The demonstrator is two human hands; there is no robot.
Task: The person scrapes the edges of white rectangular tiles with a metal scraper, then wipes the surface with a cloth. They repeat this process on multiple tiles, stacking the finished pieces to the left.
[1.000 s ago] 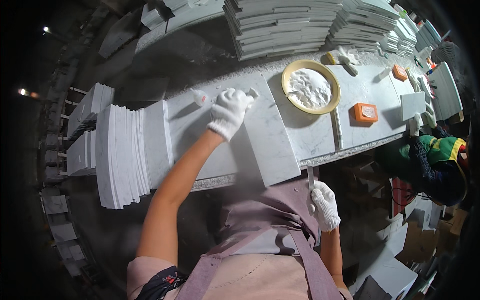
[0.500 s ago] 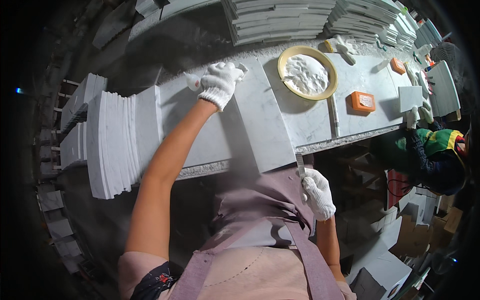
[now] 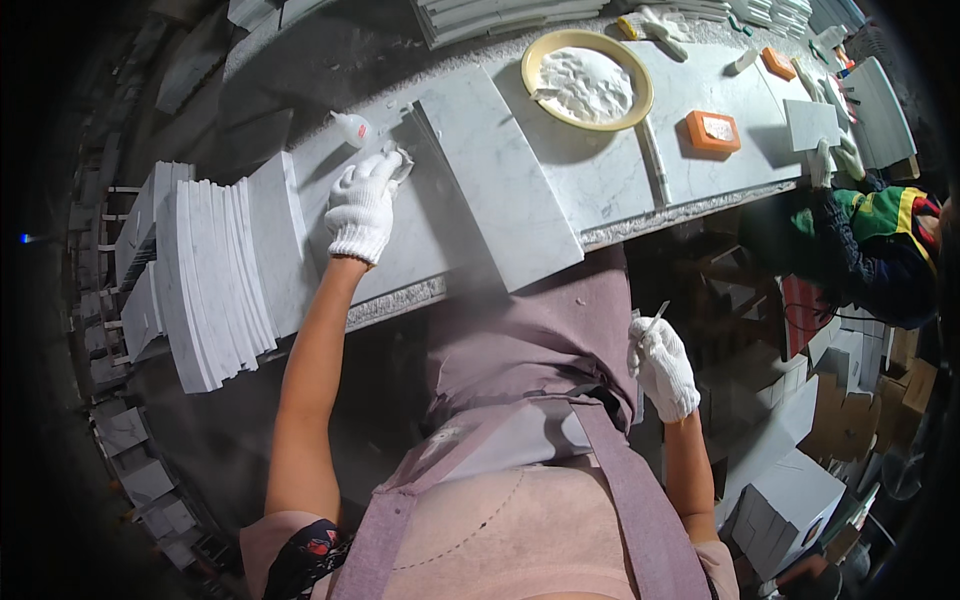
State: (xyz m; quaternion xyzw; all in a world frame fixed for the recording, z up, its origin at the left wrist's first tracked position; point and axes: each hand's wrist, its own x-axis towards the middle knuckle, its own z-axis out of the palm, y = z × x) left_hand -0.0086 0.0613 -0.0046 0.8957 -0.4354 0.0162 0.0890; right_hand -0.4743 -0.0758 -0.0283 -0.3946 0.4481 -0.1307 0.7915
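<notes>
While left hand [image 3: 362,207] clutches mostly covered wad [image 3: 404,166], right hand [image 3: 665,371] clasps half-hidden flat tool [image 3: 658,315]

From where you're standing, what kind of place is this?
Probably a stone or tile workshop. Pale slabs stand in a row at the left, a yellow bowl holds white powder, and the gloved right hand holds a thin tool.
</notes>
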